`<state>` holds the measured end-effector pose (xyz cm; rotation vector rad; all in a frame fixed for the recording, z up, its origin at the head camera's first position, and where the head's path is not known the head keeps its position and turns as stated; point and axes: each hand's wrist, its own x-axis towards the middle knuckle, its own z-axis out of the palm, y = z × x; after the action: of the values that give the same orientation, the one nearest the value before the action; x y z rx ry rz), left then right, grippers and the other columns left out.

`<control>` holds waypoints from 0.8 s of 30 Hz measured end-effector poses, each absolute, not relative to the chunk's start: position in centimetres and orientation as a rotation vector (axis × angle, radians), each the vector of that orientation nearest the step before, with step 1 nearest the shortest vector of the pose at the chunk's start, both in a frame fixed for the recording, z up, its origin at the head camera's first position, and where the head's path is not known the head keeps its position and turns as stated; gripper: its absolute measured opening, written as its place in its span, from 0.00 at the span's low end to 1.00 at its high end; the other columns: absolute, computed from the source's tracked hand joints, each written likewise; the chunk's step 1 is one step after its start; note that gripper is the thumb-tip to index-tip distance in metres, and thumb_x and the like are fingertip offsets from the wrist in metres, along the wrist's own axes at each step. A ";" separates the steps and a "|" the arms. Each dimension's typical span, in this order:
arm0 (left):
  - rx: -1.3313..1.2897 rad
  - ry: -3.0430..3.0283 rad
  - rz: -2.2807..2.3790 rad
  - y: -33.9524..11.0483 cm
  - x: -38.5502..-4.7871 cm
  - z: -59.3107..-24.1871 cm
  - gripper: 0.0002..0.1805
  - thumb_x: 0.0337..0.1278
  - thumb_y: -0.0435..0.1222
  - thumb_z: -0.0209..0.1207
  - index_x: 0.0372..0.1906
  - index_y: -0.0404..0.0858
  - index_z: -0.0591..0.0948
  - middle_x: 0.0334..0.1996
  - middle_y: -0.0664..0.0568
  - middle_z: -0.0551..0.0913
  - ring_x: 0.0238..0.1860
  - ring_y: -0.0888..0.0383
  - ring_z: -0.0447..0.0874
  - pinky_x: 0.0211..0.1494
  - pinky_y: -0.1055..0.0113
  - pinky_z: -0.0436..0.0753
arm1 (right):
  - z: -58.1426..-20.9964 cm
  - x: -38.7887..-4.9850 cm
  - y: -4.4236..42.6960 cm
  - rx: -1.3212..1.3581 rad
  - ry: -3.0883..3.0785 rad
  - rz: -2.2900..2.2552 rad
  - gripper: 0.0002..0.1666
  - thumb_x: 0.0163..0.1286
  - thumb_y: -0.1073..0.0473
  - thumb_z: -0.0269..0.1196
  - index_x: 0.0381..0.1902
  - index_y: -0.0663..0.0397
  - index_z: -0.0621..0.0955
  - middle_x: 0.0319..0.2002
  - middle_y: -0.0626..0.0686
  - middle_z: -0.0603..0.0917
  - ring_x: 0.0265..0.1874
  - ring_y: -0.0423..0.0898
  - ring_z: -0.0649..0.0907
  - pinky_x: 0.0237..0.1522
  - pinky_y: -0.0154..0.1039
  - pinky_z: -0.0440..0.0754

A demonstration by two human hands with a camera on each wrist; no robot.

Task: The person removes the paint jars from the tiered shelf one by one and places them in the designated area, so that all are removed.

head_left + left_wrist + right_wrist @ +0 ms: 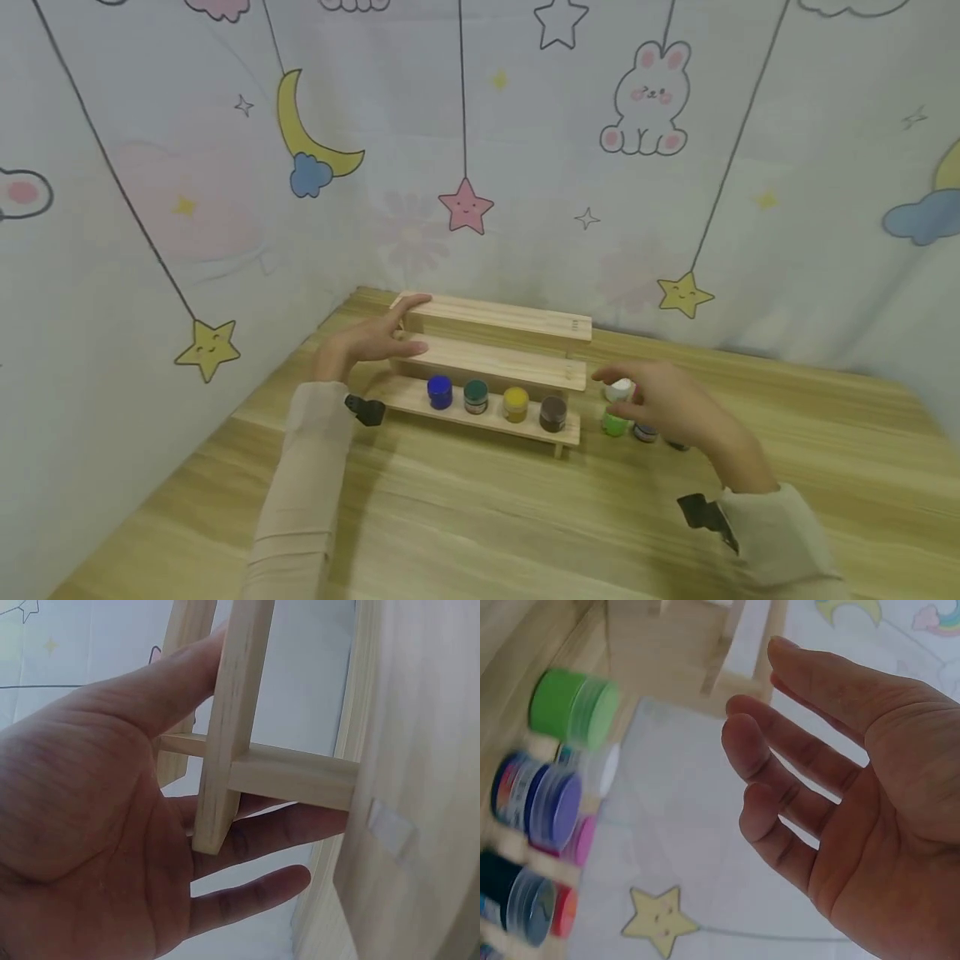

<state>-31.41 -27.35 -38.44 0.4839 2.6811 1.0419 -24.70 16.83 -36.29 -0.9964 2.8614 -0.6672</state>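
Observation:
A three-tier wooden rack [487, 360] stands on the table, with blue [439, 392], dark green [476, 397], yellow [515, 404] and brown [553, 413] paint jars on its lowest shelf. My left hand [371, 337] rests at the rack's left end, index finger at the top shelf and thumb by the middle one. Its fingers reach nearly straight past a wooden upright [232, 712] in the left wrist view. At the rack's right, my right hand [667, 404] hovers above more paint jars, fingers loosely bent and holding nothing. It partly hides them in the head view.
Beside the rack's right end are a light green jar [615, 423] and a white-lidded jar [619, 390]. The right wrist view also shows purple [536, 799], dark [517, 896], pink and red jars. Behind the wooden table [450, 517] hangs a patterned curtain [540, 167].

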 end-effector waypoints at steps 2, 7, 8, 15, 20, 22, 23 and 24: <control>0.503 2.679 1.055 -27.2 -31.5 -38.5 0.47 0.68 0.47 0.61 0.80 0.55 0.43 0.79 0.37 0.38 0.74 0.28 0.49 0.69 0.32 0.56 | -36.2 -24.6 16.0 -1.049 2.847 -0.663 0.24 0.69 0.58 0.67 0.62 0.51 0.79 0.56 0.53 0.83 0.34 0.40 0.82 0.34 0.40 0.80; 0.525 2.672 1.062 -26.8 -31.6 -38.5 0.48 0.69 0.47 0.61 0.80 0.54 0.42 0.79 0.37 0.38 0.74 0.28 0.49 0.68 0.31 0.56 | -36.7 -24.6 14.2 -1.128 2.789 -0.675 0.22 0.68 0.60 0.69 0.59 0.52 0.81 0.53 0.52 0.84 0.26 0.38 0.79 0.28 0.36 0.78; 0.530 2.669 1.063 -26.8 -31.6 -38.5 0.48 0.69 0.47 0.61 0.80 0.54 0.42 0.79 0.37 0.38 0.74 0.27 0.49 0.68 0.31 0.57 | -36.8 -24.6 13.9 -1.134 2.766 -0.686 0.22 0.67 0.60 0.69 0.59 0.52 0.81 0.51 0.51 0.84 0.24 0.38 0.77 0.26 0.35 0.77; 0.513 2.677 1.057 -27.1 -31.6 -38.3 0.47 0.69 0.45 0.61 0.80 0.54 0.42 0.79 0.37 0.38 0.74 0.29 0.47 0.69 0.32 0.55 | -37.7 -24.6 12.5 -1.148 2.715 -0.690 0.23 0.67 0.60 0.70 0.59 0.51 0.81 0.50 0.49 0.84 0.25 0.39 0.77 0.28 0.35 0.77; 0.501 2.676 1.048 -27.3 -31.6 -38.4 0.48 0.68 0.47 0.61 0.80 0.56 0.42 0.79 0.39 0.37 0.74 0.29 0.49 0.69 0.32 0.56 | -38.5 -24.8 12.0 -1.165 2.733 -0.640 0.26 0.66 0.58 0.70 0.61 0.55 0.80 0.50 0.50 0.84 0.32 0.39 0.81 0.32 0.36 0.78; 0.494 2.679 1.041 -27.4 -31.6 -38.4 0.48 0.68 0.48 0.61 0.80 0.56 0.42 0.79 0.39 0.38 0.74 0.29 0.49 0.69 0.31 0.56 | -38.7 -24.9 11.8 -1.180 2.737 -0.635 0.25 0.66 0.58 0.70 0.61 0.56 0.80 0.49 0.50 0.85 0.38 0.41 0.83 0.36 0.38 0.79; 0.497 2.681 1.038 -27.4 -31.6 -38.5 0.48 0.68 0.48 0.61 0.80 0.56 0.42 0.79 0.39 0.38 0.74 0.29 0.48 0.69 0.31 0.56 | -38.8 -24.9 11.8 -1.180 2.742 -0.633 0.25 0.66 0.58 0.70 0.60 0.56 0.80 0.48 0.49 0.85 0.41 0.42 0.84 0.38 0.40 0.80; 0.496 2.679 1.040 -27.4 -31.5 -38.5 0.48 0.68 0.48 0.61 0.80 0.55 0.42 0.79 0.38 0.38 0.74 0.29 0.47 0.69 0.31 0.55 | -38.8 -24.9 11.8 -1.177 2.747 -0.635 0.24 0.66 0.58 0.70 0.59 0.56 0.80 0.48 0.48 0.86 0.43 0.43 0.85 0.40 0.41 0.81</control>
<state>-31.54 -27.40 -38.52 0.4962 2.6793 1.0395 -24.85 11.81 -38.83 -1.1774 2.7466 -0.6349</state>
